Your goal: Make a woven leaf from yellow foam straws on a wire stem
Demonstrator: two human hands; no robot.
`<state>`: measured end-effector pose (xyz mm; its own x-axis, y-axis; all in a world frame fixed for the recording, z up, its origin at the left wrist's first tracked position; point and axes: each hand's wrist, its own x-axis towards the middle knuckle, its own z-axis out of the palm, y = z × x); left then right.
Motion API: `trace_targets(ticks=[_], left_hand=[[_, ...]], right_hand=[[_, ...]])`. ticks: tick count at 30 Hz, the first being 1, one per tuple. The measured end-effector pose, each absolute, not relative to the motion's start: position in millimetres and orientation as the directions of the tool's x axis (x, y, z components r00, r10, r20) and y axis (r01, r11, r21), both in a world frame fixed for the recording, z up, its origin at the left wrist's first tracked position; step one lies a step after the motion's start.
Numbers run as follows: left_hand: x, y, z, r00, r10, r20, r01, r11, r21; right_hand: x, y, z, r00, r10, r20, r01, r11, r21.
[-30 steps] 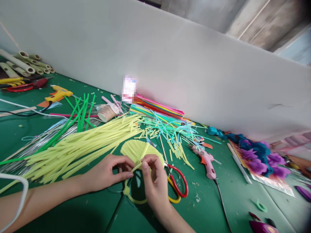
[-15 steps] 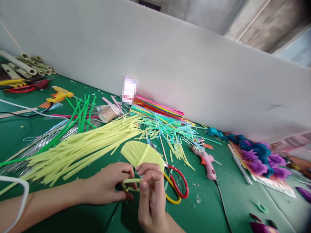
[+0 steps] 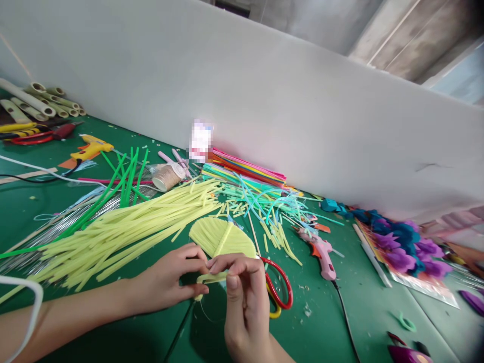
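The left hand and right hand had come away from the base of the pale yellow leaf-shaped piece, where their fingertips had been a second earlier, and now worked nearer the wearer over the green bench. Between them they held a pale yellow pipe cleaner. Half a second before, it had bowed up in a small loop; now the stretch between the hands ran nearly straight, with a bend by the left thumb and a short end poking out below it. The left grip was loosely closed, thumb and forefinger apart at the tips, the bent end caught behind the thumb; how firmly, I could not tell. The right grip was pinched tight, curled fingers and thumb closed on the other end. A thin thread hung in a curve beneath. The leaf-shaped piece had stayed put, lying flat just beyond the fingers, and the right hand now covered more of the scissors. All this suggested that attention had passed from the leaf-shaped piece to the loose strip, and that shaping it, rather than fastening it, was the step in hand.
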<state>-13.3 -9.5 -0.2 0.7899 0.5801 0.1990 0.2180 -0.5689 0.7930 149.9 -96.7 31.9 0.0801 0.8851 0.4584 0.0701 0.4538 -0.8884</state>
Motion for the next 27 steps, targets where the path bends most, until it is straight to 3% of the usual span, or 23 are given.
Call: trace_targets(ticks=[22,27], left_hand=[[-11,-6,-4,0.797,0.583,0.155,0.24,-0.542,0.805],[-6,-6,-4,0.837,0.499,0.226,0.174,-0.634,0.754]], right_hand=[[147,-103,53,0.097,0.901,0.424,0.039,0.422,-0.906],[145,-102,52,0.063,0.878,0.474,-0.015,0.476,-0.879]])
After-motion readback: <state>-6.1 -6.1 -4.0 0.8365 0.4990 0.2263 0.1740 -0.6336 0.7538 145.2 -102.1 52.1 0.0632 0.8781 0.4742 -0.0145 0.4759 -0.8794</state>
